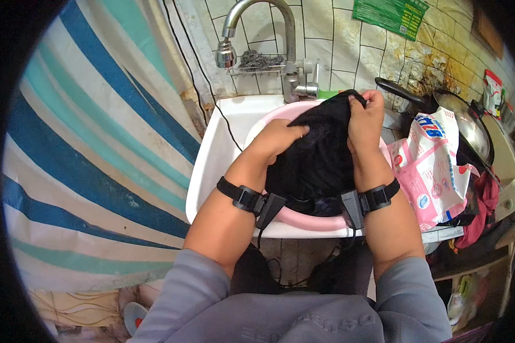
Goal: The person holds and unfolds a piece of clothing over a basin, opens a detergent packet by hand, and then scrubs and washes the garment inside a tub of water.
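A black cloth garment (pixel 320 160) is stretched between my two hands above a pink basin (pixel 312 222), its lower part hanging down into the basin. My left hand (pixel 280 138) grips the garment's left side, thumb on top. My right hand (pixel 366 117) pinches its upper right edge, higher than the left. The basin sits in a white sink (pixel 209 166). The garment covers most of the basin's inside, so what is in there is hidden. Each wrist wears a black strap with a small device.
A chrome faucet (pixel 290 51) arches behind the sink, near a wire rack with a scouring pad (pixel 260 60). To the right stand a pink and white detergent bag (pixel 432 171) and a wok with a lid (pixel 469 128). A striped curtain (pixel 97 148) hangs on the left.
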A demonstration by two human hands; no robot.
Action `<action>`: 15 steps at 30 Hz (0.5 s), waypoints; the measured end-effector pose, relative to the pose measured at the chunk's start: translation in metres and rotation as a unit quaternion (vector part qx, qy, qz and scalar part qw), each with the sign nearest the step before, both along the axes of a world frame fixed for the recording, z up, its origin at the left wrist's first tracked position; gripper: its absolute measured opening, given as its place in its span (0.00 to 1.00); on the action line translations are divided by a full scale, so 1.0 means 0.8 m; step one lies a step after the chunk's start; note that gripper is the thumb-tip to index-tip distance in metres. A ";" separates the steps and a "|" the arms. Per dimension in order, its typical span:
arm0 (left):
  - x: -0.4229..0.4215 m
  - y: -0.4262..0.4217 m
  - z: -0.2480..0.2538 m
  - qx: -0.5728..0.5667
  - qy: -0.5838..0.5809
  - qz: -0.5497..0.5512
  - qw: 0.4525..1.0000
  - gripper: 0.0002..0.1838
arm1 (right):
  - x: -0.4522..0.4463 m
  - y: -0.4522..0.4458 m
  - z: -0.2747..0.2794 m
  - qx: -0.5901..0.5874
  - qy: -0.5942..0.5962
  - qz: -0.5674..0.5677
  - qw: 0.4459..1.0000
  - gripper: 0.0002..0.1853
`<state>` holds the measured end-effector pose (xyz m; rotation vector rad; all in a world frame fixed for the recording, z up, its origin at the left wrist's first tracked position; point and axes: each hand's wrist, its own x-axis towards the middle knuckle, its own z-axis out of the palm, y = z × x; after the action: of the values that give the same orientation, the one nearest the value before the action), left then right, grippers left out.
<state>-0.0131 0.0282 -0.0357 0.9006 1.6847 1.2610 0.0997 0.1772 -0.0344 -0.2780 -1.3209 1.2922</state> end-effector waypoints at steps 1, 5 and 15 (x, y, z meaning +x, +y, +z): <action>0.000 0.003 0.000 0.062 -0.085 0.068 0.992 0.16 | 0.003 -0.010 0.007 -0.014 0.055 0.104 0.993 0.10; -0.001 0.002 0.007 0.255 -0.284 0.191 0.904 0.15 | 0.007 -0.016 0.000 0.207 -0.139 0.202 0.947 0.09; -0.003 0.010 0.002 0.358 -0.395 0.158 0.831 0.15 | -0.004 -0.031 -0.013 0.115 -0.334 0.195 0.915 0.27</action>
<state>-0.0153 0.0358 -0.0339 0.3591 0.6841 2.1839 0.0965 0.1522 -0.0445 -0.3150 -2.1844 1.4086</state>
